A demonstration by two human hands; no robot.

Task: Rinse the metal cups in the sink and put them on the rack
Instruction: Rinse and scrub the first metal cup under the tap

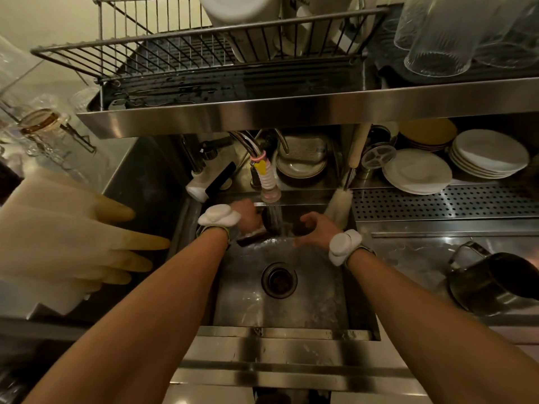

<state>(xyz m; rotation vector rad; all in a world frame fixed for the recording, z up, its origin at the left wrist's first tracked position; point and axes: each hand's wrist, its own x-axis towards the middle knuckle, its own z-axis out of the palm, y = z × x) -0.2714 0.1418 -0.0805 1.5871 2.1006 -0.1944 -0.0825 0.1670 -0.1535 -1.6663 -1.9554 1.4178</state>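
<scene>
**Cup under the running tap**

Both bare hands reach into the steel sink (291,304). The left hand (246,215) is closed around a dark metal cup (269,221), tilted under the tap (269,182), with water streaming down onto it. The right hand (316,228) is just beside the stream, fingers spread and curled loosely, gripping nothing; whether it touches the cup cannot be told. Each wrist carries a white padded band.

The drain (279,280) lies in the wet sink floor, nearer the person than the hands. A second metal cup, a handled jug (493,287), lies on its side on the counter (408,258) to the right, well apart from the sink. Above the tap, a wire rack (180,51) sits on a steel shelf (291,112), with white crockery in its far part. Clear glasses (437,39) stand upside down at the shelf's right end. Plates (417,170) are stacked under the shelf on the right. Pale rubber gloves (73,234) lie to the left of the sink.
</scene>
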